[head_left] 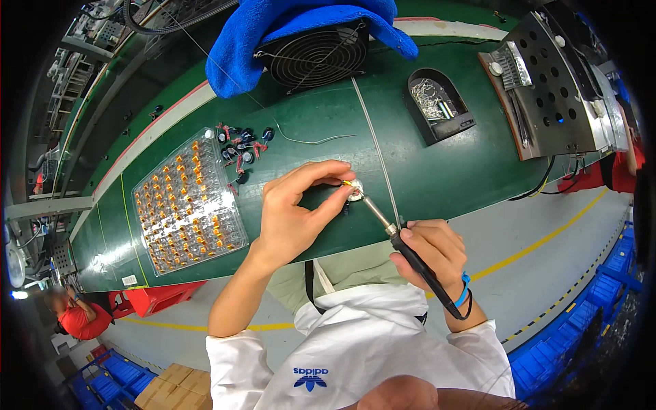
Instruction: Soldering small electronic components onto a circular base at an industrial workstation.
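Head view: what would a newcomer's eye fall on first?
Probably the bright blue cloth draped over the black fan at the top. Next, the clear tray of small orange parts, left on the green table. Then the centre, where the right hand holds a soldering iron, its tip near a small pale piece at the left hand's fingertips.

Tilted soldering iron [418, 265]; whitish piece [355, 196]

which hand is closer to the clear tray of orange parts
Left. The left hand is to the right of the clear tray, apart from it, pinching a small yellow piece; the right hand is farther right, holding the soldering iron.
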{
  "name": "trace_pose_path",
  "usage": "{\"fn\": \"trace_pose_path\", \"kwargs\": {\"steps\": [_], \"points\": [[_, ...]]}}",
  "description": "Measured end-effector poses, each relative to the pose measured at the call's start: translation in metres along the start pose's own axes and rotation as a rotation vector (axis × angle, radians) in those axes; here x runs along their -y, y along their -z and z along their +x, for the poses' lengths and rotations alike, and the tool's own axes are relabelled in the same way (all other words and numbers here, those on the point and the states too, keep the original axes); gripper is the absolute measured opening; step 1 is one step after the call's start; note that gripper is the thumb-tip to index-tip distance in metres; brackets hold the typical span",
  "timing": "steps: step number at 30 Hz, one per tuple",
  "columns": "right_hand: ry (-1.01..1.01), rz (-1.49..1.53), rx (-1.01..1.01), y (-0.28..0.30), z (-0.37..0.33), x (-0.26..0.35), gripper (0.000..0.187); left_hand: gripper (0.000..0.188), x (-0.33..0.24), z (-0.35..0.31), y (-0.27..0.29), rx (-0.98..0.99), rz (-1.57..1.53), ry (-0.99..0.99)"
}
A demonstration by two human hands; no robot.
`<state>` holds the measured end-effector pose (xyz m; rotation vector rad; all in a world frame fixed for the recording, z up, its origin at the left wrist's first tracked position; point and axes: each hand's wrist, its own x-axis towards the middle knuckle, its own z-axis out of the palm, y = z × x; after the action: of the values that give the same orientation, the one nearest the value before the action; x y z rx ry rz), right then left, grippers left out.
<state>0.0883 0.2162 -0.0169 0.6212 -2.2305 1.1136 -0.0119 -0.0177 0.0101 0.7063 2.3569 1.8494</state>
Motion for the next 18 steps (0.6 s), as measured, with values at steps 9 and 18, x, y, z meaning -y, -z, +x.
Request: {"fn": "trace_pose_path", "kwargs": {"steps": [9, 18], "points": [[-0.014, 0.018, 0.007, 0.0003, -0.0006, 0.0008, 0.049, 0.036, 0.0011, -0.0004, -0.0008, -0.003, 0.007, -0.003], [-0.023, 0.092, -0.046, 0.004, -0.0042, -0.0053, 0.052, 0.036, 0.0034, -0.0006, 0.0, 0.005, 0.042, -0.048]]}}
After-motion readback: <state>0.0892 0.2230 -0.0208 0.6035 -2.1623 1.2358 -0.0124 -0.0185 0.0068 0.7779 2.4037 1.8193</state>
